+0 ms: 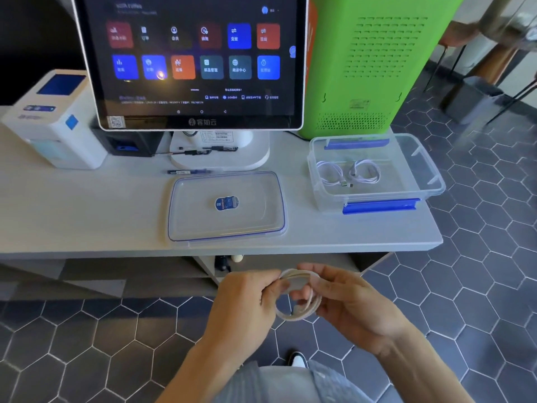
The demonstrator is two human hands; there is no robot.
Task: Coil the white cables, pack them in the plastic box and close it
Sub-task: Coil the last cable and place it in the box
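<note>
Desk carries the open plastic box, right of its lid; two coiled white cables already inside; third cable in the air below the lid, off the desk edge; left hand and right hand both pinch its loops; light, floppy, springs open, so grip across all turns; its plug ends are hidden by the fingers.

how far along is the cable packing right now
Done: two coiled cables already lie in the open plastic box. In hand: the left hand and right hand both hold a third cable, looped into a coil, below the table edge. Left: put that coil in the box, then fit the lid, which lies flat on the table beside the box, and close the blue clips.
</note>
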